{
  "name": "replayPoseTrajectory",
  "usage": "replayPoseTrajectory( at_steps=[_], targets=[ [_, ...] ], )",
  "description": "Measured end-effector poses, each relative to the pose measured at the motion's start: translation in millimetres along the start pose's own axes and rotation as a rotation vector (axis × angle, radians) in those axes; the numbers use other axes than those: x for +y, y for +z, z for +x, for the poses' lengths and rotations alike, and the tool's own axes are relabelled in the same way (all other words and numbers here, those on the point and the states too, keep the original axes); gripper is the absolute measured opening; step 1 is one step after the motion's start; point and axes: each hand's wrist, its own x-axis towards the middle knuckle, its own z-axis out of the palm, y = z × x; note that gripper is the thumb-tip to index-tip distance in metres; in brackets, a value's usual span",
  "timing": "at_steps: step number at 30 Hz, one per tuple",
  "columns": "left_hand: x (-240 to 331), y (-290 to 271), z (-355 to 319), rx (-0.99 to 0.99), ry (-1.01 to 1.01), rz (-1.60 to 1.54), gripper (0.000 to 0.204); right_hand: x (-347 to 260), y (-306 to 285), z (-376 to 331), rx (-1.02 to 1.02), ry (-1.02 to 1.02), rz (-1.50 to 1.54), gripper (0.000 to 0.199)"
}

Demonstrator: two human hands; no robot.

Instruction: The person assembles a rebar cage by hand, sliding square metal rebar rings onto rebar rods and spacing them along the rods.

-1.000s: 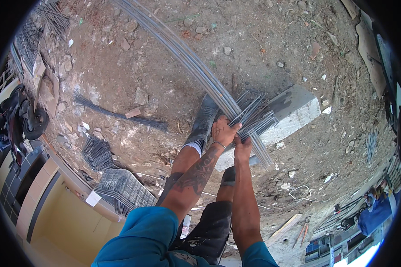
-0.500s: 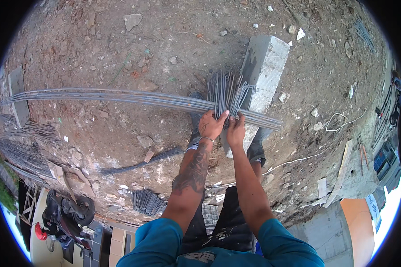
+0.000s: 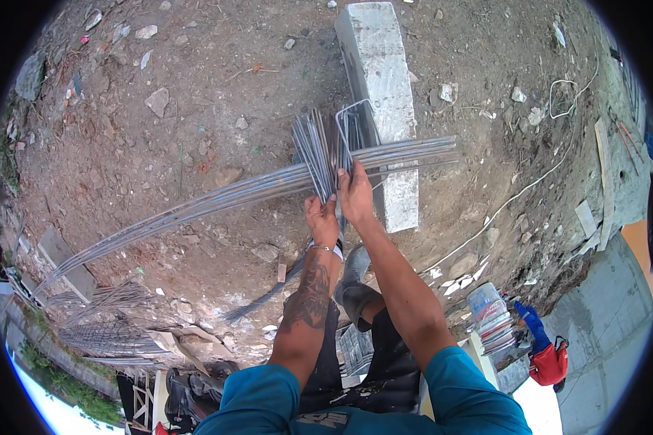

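Over one concrete block (image 3: 379,80), two hands' fingers (image 3: 334,199) clutching stirrups (image 3: 326,141) around a rebar bundle (image 3: 218,199)

You have two hands in view, the left hand (image 3: 322,220) and the right hand (image 3: 355,197), both just below the one concrete block (image 3: 382,94). One long bundle of steel bars (image 3: 218,199) crosses that block; the bars in it are too many and too close to count. One cluster of bent steel stirrups (image 3: 318,145) stands just left of the block, likewise too tight to count. One white cord (image 3: 530,185) runs right of the block, and one red and blue object (image 3: 545,355) lies far below-right of it
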Motion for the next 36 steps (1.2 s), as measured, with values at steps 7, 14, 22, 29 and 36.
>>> replayPoseTrajectory(
  at_steps=[7,14,22,29,36],
  targets=[
    [-13.7,-37.9,-3.7,0.006,0.294,0.197,0.017,-7.9,8.7,-9.3,0.078,0.096,-0.142,0.044],
    [-18.8,-55.5,13.6,-0.121,0.083,0.132,0.015,3.8,5.0,-12.7,0.098,0.102,0.025,0.042],
    [20.5,-71.2,36.5,-0.101,-0.018,0.566,0.048,9.6,8.9,-6.5,0.132,0.270,0.186,0.033],
    [44.5,-44.2,37.3,0.160,-0.027,0.818,0.058,12.6,2.5,-7.3,0.185,0.069,-0.039,0.029],
    [77.6,-87.5,73.5,0.564,0.826,1.058,0.057,8.7,-3.2,-0.3,0.114,0.093,-0.057,0.020]
  ],
)
